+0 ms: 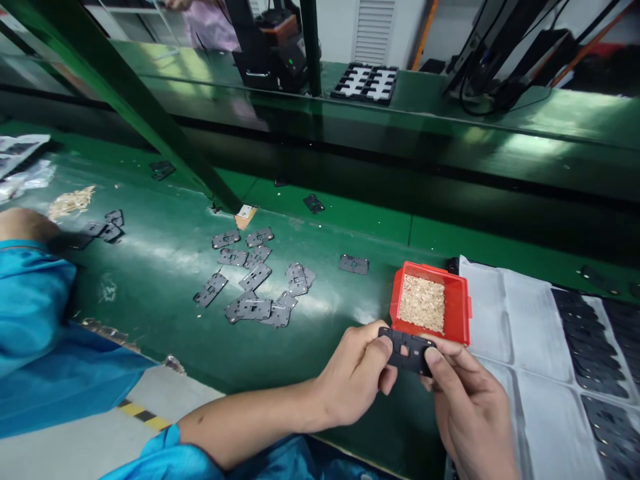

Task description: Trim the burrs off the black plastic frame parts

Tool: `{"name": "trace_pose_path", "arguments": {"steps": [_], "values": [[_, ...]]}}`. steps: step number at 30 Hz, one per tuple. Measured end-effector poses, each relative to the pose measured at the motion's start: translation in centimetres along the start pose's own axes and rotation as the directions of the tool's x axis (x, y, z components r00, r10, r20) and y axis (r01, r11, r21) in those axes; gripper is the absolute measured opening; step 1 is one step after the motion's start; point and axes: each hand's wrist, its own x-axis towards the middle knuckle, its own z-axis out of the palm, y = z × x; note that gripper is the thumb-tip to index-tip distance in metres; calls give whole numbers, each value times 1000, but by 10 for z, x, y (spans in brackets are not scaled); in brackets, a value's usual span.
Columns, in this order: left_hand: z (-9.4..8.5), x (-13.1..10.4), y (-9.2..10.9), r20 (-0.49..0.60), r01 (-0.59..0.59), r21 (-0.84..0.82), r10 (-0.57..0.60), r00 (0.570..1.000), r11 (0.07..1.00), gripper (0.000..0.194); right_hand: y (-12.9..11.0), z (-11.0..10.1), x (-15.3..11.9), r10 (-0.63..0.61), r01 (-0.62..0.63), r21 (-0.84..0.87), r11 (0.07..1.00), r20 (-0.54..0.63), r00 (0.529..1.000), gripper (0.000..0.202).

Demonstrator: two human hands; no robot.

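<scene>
A flat black plate point(411, 353) with small cut-outs is held level between my two hands, just in front of a red bin point(459, 310). My left hand point(353, 373) pinches its left end, thumb on top. The right end is gripped by my right hand point(463, 393), also with the thumb on the upper face. Small beige pieces point(423, 305) fill much of the red bin. Several similar dark plates point(255, 309) lie loosely on the green table point(175, 280) to the left, and a single plate point(355, 264) lies nearer the bin.
At the right, a white tray point(537, 327) holds rows of black plates. A green post point(165, 133) slants down to the table. Another person's blue sleeve point(30, 287) is at the left, near a beige pile point(73, 202). A raised green shelf point(425, 100) crosses behind.
</scene>
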Motion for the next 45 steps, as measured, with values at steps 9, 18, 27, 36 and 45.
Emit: {"name": "trace_pose_path", "arguments": {"steps": [9,18,27,36,45], "values": [[-8,-4,2,-2,34,-16,-34,999,999,36,1,8,6,-4,4,-42,999,1,1000,28],[-13,-4,6,-3,13,46,-13,1000,999,41,6,13,9,21,-23,36,999,46,999,21],[-13,7,-6,-91,138,-20,-139,986,990,43,11,23,11,44,-48,72,996,56,997,26],[-48,13,11,-41,106,224,-100,994,969,19,4,22,19,139,-140,-3,990,144,980,32],[-59,15,22,56,198,150,-208,976,969,24,1,18,21,146,-142,-37,989,156,977,36]]}}
